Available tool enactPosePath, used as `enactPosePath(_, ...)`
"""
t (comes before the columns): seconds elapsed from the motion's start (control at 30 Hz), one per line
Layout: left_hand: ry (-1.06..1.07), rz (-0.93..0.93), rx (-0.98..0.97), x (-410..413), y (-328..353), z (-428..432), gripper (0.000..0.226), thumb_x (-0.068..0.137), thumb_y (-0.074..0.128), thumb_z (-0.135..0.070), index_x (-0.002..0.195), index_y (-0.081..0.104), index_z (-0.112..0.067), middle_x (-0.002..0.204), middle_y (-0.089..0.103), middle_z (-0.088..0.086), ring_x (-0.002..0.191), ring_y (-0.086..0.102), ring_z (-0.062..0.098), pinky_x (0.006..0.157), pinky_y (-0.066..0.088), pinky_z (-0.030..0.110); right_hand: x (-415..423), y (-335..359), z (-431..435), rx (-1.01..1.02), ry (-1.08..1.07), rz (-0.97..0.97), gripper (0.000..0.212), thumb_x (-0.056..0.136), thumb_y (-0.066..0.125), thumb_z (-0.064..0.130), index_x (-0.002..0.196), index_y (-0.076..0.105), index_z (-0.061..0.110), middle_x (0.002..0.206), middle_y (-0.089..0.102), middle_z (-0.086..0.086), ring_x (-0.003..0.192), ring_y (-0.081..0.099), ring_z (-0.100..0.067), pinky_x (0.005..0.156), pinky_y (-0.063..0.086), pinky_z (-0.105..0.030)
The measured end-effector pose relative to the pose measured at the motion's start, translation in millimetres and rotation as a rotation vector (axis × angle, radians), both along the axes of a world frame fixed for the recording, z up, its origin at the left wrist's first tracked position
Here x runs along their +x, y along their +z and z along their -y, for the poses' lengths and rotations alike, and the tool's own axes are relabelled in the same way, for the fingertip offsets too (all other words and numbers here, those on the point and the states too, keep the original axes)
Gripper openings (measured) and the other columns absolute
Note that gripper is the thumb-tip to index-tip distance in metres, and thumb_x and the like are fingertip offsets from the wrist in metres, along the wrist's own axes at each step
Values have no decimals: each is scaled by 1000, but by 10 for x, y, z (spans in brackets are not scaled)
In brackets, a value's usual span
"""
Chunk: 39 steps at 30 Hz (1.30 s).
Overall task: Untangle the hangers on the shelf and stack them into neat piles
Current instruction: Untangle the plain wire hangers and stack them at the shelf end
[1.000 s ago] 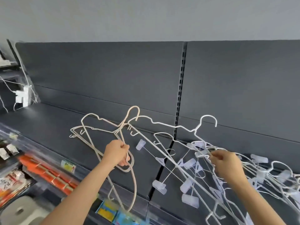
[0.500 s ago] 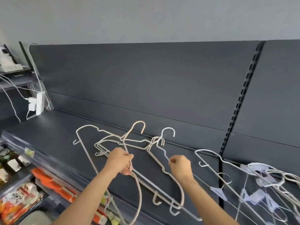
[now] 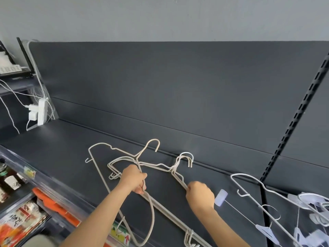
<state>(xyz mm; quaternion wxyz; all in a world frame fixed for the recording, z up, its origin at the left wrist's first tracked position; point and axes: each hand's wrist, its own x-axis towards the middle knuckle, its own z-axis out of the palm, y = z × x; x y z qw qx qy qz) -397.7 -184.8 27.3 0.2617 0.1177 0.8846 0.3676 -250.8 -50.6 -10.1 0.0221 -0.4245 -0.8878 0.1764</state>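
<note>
A small pile of cream wire hangers (image 3: 160, 165) lies on the dark grey shelf (image 3: 58, 145), hooks toward the back panel. My left hand (image 3: 134, 179) grips one cream hanger (image 3: 142, 154) whose hook stands up above the pile. My right hand (image 3: 199, 194) pinches the slanted arm of the piled hangers. A tangle of white hangers with clips (image 3: 309, 209) lies at the right end of the shelf, apart from both hands.
A white power strip with plugs and cables (image 3: 40, 111) hangs at the shelf's left end. A slotted upright (image 3: 292, 120) divides the back panel. Packaged goods (image 3: 21, 223) fill the lower shelf at left, behind price labels (image 3: 121, 234).
My right hand left the white tangle and carried a hanger left onto the cream pile. The view swung left, so the tangle now sits at the right edge.
</note>
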Motion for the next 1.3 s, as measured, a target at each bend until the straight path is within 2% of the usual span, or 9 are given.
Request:
enactPosePath(0.1,10,3,-9,-78,-1,16,27,91,52,-12,68,58,1,54,65,15,45,65,27,39,51,22,23,-19,-45,4,38,-40,30,88,40,3,60,35,13,83,56,-8,72,49,-25,59,37,-25)
enactPosePath(0.2,22,3,-3,-152,37,51,28,92,52,-12,68,57,1,48,64,11,43,64,24,36,49,22,105,64,-93,0,83,-121,39,86,37,-1,55,22,17,75,43,-5,66,36,-22,46,21,-22)
enactPosePath(0.3,39,-2,14,-213,95,92,31,93,51,-14,67,58,1,41,62,6,39,62,20,36,49,20,296,212,-228,45,81,-212,32,82,40,-5,57,30,12,70,44,-8,64,33,-27,53,26,-30)
enactPosePath(0.43,24,11,79,-143,124,52,30,93,53,-15,68,60,1,44,63,9,35,60,18,35,47,19,685,450,-453,73,67,-273,29,82,48,-3,56,44,7,56,59,-2,58,51,-26,62,44,-31)
enactPosePath(0.5,3,26,117,-33,119,-22,30,92,53,-15,66,59,-1,40,62,7,34,60,18,34,45,19,914,551,-556,159,42,-316,26,80,54,-6,55,49,0,50,53,-5,52,43,-27,57,42,-33)
enactPosePath(0.63,-45,90,154,258,93,-225,28,93,51,-14,68,57,-2,40,62,6,35,61,18,34,44,18,1408,667,-734,347,-55,-396,11,73,67,-12,66,67,-3,59,61,-21,56,59,-40,55,46,-40)
enactPosePath(0.9,-84,209,216,1016,-143,-796,22,90,53,-10,72,55,1,49,61,14,35,61,19,35,48,22,2154,683,-1023,459,-221,-405,9,72,69,-10,73,70,-1,64,62,-20,55,60,-40,57,44,-36)
enactPosePath(1.03,-15,172,218,1175,-234,-986,19,88,55,-8,71,54,0,61,63,20,57,70,32,46,58,35,2489,652,-1168,424,-297,-412,9,71,67,-14,76,70,-7,65,61,-26,62,59,-47,66,49,-50)
enactPosePath(1.3,17,37,171,1339,-224,-1049,28,93,53,-22,87,55,5,90,65,25,79,69,41,70,59,46,2686,758,-1166,374,-219,-493,6,75,69,-7,75,71,-1,65,65,-19,60,60,-36,58,35,-32)
